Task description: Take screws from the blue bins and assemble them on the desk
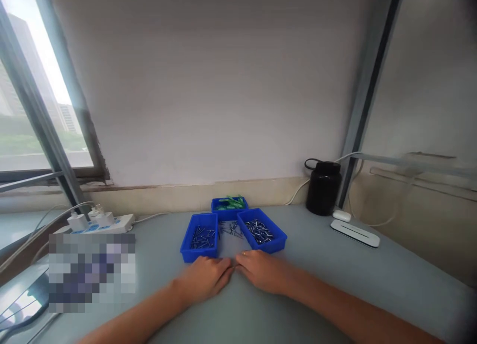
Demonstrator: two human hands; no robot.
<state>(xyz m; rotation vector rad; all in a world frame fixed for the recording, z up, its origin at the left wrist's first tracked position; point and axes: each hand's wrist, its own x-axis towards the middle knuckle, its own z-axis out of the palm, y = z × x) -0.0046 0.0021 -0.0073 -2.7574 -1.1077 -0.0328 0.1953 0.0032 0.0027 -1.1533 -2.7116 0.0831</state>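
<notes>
My left hand (209, 275) and my right hand (261, 270) meet just in front of the blue bins, fingertips almost touching. Both are closed in a pinch; what lies between the fingers is too small to make out. Beyond my left hand stands a blue bin (199, 255) of thin, dark metal pins or screws (203, 237). A second blue bin (276, 244), behind my right hand, holds many short shiny metal pieces (260, 230). Loose thin metal pieces (231, 228) lie on the table between these bins. Green pieces (234, 202) fill a third blue bin (225, 215) at the back.
On the right are a black jar (323, 190), a small white case (342, 215) and a flat white device (355, 233). A white power strip (122, 222) with plugs and cables sits at the left, near a blurred-out patch (92, 273). The wall rises behind the grey table (313, 279).
</notes>
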